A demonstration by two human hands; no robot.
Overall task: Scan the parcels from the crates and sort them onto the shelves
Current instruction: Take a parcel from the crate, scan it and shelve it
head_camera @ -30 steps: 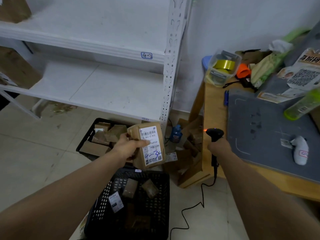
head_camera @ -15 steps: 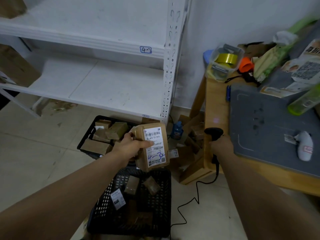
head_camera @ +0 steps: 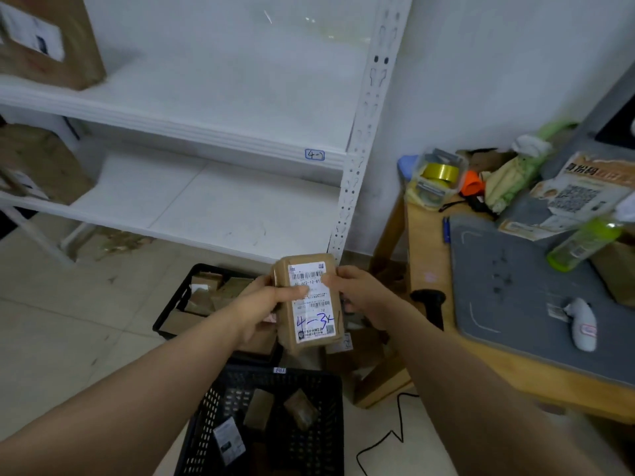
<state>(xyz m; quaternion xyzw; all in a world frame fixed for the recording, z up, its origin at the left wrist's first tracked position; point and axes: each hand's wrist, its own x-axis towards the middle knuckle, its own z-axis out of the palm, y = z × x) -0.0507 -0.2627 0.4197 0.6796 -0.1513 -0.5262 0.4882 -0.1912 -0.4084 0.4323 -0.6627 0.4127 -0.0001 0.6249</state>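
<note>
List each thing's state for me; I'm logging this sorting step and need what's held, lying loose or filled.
parcel: held upright, label facing the camera
left hand: grips the parcel's left side
right hand: grips its right side
scanner: not held, at the desk edge
near crate: holds a few parcels
far crate: holds several parcels
green bottle: lying on its side

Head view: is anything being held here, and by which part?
The brown parcel, upright. The left-hand grip is on its left edge, thumb across the label; the right-hand grip is on its upper right edge.
</note>
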